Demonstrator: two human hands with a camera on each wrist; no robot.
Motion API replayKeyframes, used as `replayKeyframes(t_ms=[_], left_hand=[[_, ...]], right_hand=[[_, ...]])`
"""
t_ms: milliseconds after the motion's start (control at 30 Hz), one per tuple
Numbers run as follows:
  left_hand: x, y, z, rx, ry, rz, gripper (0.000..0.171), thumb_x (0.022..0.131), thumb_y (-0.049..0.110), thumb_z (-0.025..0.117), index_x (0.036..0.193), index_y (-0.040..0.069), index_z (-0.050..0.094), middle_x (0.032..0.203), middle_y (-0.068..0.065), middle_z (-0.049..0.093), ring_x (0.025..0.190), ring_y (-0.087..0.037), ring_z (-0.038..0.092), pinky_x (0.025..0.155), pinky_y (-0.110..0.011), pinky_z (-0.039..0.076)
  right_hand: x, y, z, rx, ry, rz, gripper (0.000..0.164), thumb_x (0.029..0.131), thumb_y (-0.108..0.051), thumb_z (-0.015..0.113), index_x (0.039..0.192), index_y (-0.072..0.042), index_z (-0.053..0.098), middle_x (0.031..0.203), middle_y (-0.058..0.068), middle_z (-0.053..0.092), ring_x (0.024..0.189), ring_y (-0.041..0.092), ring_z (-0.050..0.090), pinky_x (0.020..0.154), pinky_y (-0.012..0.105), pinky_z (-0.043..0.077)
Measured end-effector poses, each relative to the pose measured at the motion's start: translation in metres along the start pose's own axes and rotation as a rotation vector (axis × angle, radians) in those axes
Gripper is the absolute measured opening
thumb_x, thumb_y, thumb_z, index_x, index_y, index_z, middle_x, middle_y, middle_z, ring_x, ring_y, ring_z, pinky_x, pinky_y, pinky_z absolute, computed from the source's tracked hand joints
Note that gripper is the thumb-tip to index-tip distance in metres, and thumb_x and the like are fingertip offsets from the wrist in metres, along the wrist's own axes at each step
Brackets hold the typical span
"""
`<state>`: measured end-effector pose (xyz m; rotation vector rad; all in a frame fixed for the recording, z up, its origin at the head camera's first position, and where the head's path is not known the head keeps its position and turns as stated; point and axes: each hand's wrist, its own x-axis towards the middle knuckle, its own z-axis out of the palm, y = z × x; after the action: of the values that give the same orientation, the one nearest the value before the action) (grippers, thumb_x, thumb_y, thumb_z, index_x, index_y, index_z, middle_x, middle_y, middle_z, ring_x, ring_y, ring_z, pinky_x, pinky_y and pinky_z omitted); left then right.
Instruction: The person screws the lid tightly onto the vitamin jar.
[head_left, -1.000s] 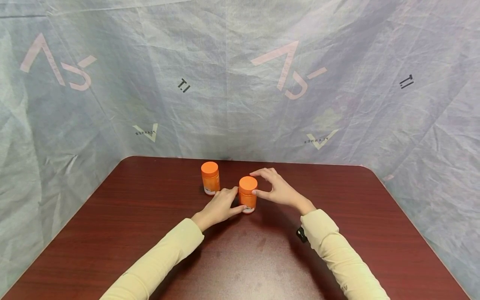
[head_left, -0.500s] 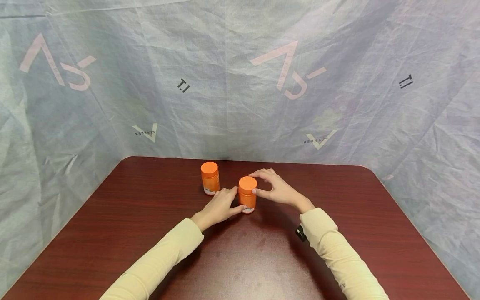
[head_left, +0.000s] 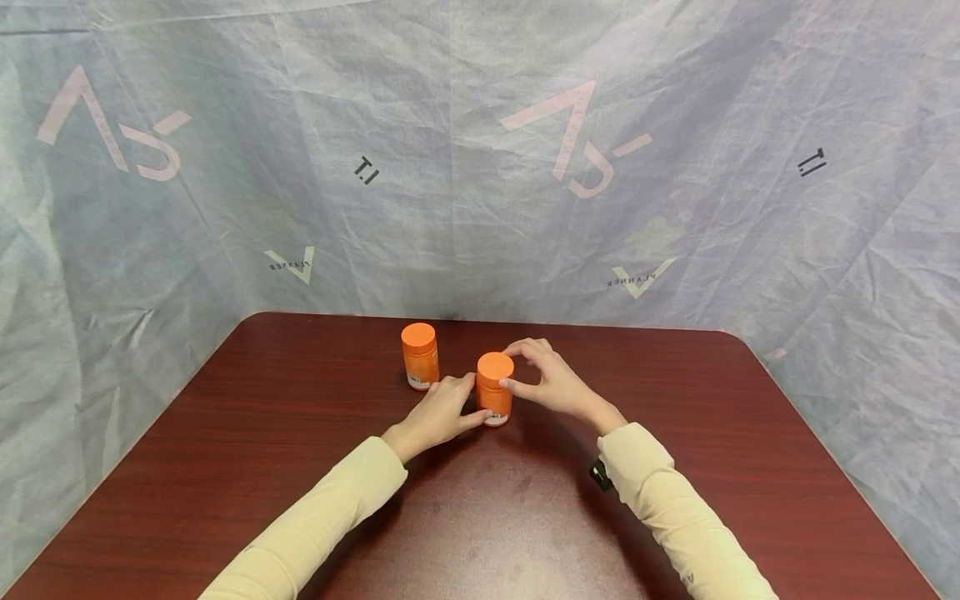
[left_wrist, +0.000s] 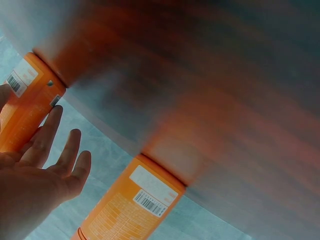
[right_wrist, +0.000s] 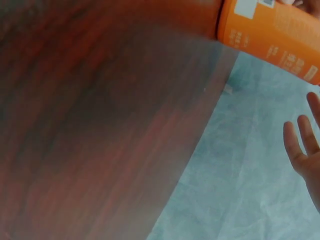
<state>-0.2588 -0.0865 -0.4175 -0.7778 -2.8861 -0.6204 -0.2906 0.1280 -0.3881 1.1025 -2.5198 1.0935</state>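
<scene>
An orange bottle (head_left: 495, 402) with an orange screw lid (head_left: 496, 365) stands upright near the middle of the table. My left hand (head_left: 437, 418) grips its lower body from the left, thumb in front and fingers behind. At the lid, my right hand (head_left: 561, 383) pinches the rim from the right between thumb and forefinger. In the left wrist view, the held bottle (left_wrist: 31, 107) shows a barcode label beside the left hand (left_wrist: 37, 185). The right wrist view shows the bottle (right_wrist: 270, 35) at top right, and the other fingers of the right hand (right_wrist: 311, 157) spread apart.
A second, similar orange bottle (head_left: 422, 364) stands upright behind my left hand, its lid on. The dark red wooden table (head_left: 495, 517) ends at a grey fabric backdrop (head_left: 450, 208) with printed letters. A small black device (head_left: 599, 475) shows under the right cuff.
My right thumb and forefinger have shifted slightly around the lid, with the thumb now a little farther left. The left hand and both bottles stay in place.
</scene>
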Motion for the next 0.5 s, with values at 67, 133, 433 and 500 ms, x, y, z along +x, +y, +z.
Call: replayKeyframes(t_ms=[67, 133, 433, 500], left_hand=[[-0.0002, 0.0004, -0.0004, 0.002, 0.000, 0.001, 0.050, 0.085, 0.043, 0.060, 0.117, 0.006, 0.050, 0.105, -0.008, 0.063, 0.095, -0.026, 0.057, 0.080, -0.043, 0.043], [-0.0001, 0.0005, -0.0007, 0.000, 0.001, 0.002, 0.049, 0.085, 0.042, 0.060, 0.117, 0.006, 0.050, 0.105, -0.008, 0.063, 0.095, -0.025, 0.057, 0.080, -0.043, 0.043], [0.0004, -0.0014, 0.0014, -0.007, 0.019, 0.015, 0.049, 0.085, 0.042, 0.061, 0.118, 0.007, 0.050, 0.106, -0.007, 0.063, 0.095, -0.025, 0.057, 0.079, -0.043, 0.043], [0.0004, -0.0019, 0.0019, -0.009, 0.019, 0.014, 0.050, 0.085, 0.042, 0.061, 0.118, 0.007, 0.050, 0.105, -0.007, 0.063, 0.095, -0.025, 0.057, 0.079, -0.043, 0.043]], right_hand=[[-0.0005, -0.0004, 0.0025, -0.010, 0.029, -0.010, 0.040, 0.078, -0.028, 0.073, 0.111, -0.012, 0.057, 0.111, 0.000, 0.057, 0.104, 0.018, 0.044, 0.089, 0.040, 0.041], [-0.0010, -0.0011, 0.0049, -0.023, 0.055, -0.017, 0.040, 0.077, -0.028, 0.073, 0.109, -0.011, 0.057, 0.110, 0.000, 0.058, 0.102, 0.018, 0.044, 0.088, 0.038, 0.040], [-0.0032, -0.0037, 0.0100, -0.083, 0.118, -0.032, 0.039, 0.076, -0.029, 0.074, 0.105, -0.009, 0.056, 0.107, 0.003, 0.058, 0.102, 0.025, 0.044, 0.089, 0.039, 0.037], [-0.0035, -0.0044, 0.0096, -0.089, 0.111, -0.019, 0.040, 0.076, -0.030, 0.073, 0.105, -0.010, 0.055, 0.108, 0.003, 0.057, 0.103, 0.024, 0.043, 0.090, 0.040, 0.037]])
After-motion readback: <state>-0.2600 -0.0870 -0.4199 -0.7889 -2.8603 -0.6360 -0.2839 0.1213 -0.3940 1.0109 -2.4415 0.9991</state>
